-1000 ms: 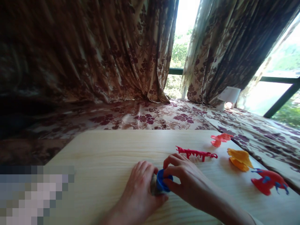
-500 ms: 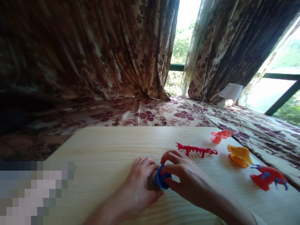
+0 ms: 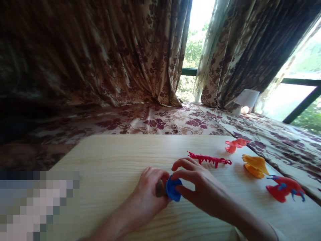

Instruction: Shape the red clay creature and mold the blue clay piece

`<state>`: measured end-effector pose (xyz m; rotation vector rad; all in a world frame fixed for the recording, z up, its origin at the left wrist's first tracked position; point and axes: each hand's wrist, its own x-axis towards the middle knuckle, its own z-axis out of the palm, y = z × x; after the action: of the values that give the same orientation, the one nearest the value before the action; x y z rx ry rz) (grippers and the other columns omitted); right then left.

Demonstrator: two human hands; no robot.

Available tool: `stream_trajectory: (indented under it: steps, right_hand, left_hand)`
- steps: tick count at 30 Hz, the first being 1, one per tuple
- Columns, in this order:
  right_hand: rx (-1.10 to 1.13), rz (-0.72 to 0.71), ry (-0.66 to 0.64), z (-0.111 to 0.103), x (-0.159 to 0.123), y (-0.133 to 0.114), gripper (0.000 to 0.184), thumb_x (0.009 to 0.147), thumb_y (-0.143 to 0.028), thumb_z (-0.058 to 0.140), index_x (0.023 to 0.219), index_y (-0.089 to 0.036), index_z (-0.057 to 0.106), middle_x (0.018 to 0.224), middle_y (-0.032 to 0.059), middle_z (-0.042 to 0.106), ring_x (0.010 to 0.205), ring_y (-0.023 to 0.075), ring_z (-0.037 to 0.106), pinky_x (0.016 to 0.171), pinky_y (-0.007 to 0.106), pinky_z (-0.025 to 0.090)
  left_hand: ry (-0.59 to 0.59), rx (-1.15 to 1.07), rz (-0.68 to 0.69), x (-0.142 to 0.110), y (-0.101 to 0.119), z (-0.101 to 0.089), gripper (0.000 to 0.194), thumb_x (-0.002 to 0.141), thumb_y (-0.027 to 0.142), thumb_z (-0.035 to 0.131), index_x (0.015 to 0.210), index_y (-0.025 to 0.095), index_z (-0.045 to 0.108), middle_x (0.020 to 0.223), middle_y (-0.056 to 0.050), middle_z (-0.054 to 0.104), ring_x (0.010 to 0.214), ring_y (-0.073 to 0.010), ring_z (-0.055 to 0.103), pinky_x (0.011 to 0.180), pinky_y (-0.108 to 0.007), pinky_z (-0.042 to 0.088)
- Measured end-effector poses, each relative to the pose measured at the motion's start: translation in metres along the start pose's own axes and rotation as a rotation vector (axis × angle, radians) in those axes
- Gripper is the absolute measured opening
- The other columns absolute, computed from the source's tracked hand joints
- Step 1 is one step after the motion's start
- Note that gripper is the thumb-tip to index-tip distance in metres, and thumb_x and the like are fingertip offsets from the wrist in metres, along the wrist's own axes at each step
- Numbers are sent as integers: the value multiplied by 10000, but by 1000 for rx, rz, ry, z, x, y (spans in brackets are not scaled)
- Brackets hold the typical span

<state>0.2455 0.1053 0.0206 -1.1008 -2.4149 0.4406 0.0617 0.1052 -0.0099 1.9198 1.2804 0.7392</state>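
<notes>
The left hand point(image 3: 149, 188) and right hand point(image 3: 195, 180) grip a blue piece point(image 3: 173, 190), probably light and soft, best held by its rim.

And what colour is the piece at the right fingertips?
The piece is plain blue, best seen in the head view.

At lower centre, the left hand point(image 3: 150, 187) and right hand point(image 3: 192, 179) hold a blue piece point(image 3: 173, 190); lamp point(image 3: 247, 97), upper right.
</notes>
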Motion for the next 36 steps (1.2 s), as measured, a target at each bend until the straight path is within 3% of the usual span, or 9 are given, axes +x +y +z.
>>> stream_trajectory:
  steps: [4,8,12,17,24,36]
  right_hand:
    - [68,69,104,-9,-4,5,143,876,-167,584,991,-241,626,1055,24,609,990,169,554,869,298,432]
    - [64,185,41,-3,-3,6,120,876,-180,570,967,-229,630,926,6,640,835,155,600,742,272,455]
    - [59,229,2,7,-2,8,206,830,-110,586,993,-225,636,901,1,642,787,146,602,683,247,450]
    - [41,124,3,1,-1,6,216,834,-112,602,989,-253,654,986,10,590,858,135,575,757,245,438]
    - [-138,-39,-236,-14,13,-6,186,810,-90,627,864,-256,690,960,-3,580,844,141,538,688,247,382]
    - [-294,39,-309,-15,18,-16,86,825,-141,639,797,-214,677,943,22,593,843,163,526,652,266,340]
  left_hand:
    - [26,-48,28,0,-4,2,270,660,153,684,918,228,649,1007,-21,625,1023,-234,532,929,-365,411]
    - [35,12,136,-1,-8,5,316,672,173,719,974,245,659,1061,-16,628,1074,-229,510,983,-364,380]
    - [18,82,165,-1,-7,5,239,698,201,717,931,237,679,1066,-22,626,1060,-221,519,970,-353,392]
    - [9,84,139,0,-8,3,219,686,182,722,893,252,706,1081,-13,619,1073,-214,517,980,-341,385]
    - [19,84,172,1,-11,3,238,695,206,724,913,301,719,1067,10,625,1058,-204,520,976,-344,377]
    - [31,105,180,0,-10,4,234,695,211,727,915,289,720,1046,4,628,1045,-201,520,967,-337,379]
